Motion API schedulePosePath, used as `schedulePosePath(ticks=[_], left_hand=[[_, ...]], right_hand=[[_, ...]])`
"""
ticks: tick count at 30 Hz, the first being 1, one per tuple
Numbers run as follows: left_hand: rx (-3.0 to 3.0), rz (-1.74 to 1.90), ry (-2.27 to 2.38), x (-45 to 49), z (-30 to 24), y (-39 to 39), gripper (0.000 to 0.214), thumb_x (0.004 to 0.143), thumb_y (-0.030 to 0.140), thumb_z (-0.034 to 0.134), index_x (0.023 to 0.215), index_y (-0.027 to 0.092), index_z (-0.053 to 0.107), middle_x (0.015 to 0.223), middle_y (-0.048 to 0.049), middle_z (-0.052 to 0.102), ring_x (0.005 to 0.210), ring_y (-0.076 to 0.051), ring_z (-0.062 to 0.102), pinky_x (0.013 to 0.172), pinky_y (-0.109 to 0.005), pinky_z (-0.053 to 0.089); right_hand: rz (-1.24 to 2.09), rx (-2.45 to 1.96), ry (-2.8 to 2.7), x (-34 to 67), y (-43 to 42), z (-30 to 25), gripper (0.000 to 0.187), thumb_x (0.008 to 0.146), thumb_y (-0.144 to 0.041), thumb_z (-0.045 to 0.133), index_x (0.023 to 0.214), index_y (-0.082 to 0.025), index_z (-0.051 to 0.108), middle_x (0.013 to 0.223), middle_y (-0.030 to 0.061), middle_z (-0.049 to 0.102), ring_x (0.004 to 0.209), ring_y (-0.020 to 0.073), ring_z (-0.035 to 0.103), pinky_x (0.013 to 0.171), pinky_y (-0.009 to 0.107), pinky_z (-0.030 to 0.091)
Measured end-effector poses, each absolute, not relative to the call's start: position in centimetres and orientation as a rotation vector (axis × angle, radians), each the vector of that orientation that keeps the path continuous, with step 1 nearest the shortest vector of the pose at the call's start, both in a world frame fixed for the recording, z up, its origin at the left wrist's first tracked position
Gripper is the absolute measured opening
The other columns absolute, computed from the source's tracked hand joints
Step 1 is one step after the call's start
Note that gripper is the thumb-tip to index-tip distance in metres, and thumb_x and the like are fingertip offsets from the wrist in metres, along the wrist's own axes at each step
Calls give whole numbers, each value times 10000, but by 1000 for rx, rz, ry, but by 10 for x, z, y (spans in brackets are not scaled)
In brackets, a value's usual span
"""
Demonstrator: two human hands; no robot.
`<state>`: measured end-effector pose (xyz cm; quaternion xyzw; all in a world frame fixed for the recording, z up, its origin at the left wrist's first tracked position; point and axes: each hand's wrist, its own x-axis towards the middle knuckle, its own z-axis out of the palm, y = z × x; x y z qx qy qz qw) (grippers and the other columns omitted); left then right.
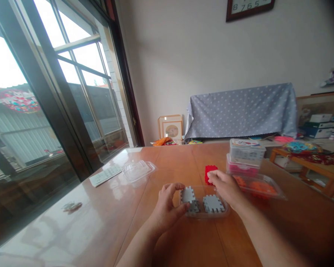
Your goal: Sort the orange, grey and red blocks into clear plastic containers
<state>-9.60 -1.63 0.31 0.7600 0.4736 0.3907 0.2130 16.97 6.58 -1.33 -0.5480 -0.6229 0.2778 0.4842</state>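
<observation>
A clear plastic tray (225, 213) sits on the wooden table (105, 218) in front of me and holds grey toothed puzzle pieces (213, 203). My left hand (167, 207) curls round the tray's left end, fingers pinched on a grey piece (189, 196) standing at that end. My right hand (225, 187) rests over the tray's far right edge, fingers bent downward beside a red toothed cube (210, 172). I cannot see whether the right fingers hold anything.
A second clear tray with orange pieces (260, 187) lies to the right. Stacked lidded boxes (246, 157) stand behind it. A loose clear lid (138, 170) and a printed paper slip (105, 175) lie at the left, near the window. A low side table (308, 159) stands beyond.
</observation>
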Motion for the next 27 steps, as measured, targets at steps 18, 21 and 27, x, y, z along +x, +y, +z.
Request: schedulePosePath(ticks=[18,21,27], left_hand=[[2127,966,1356,-98,2,-18,380,877,404,704,1220,289,591,1279,-64,592,1214,-279,505,1073,-464,398],[2197,925,1282,-98,6,-19,600,776,523,809,1279,298,573,1319,-70,582,1273,-305,469,1102,-481,377],[2285,873,1293,-97,11,-20,693,697,598,848,1269,292,607,1319,-91,583,1286,-338,461,1094,-513,381]], right_hand=[[589,-1341,-1649,162,53,-4,368,923,-531,514,912,-219,710,825,12,726,730,181,604,658,265,416],[564,-1355,-1643,163,54,-4,368,923,-528,507,910,-219,708,787,8,710,709,180,598,642,263,409],[455,-1559,-1688,168,59,-10,327,934,-489,488,877,-245,698,737,3,702,659,173,602,600,268,346]])
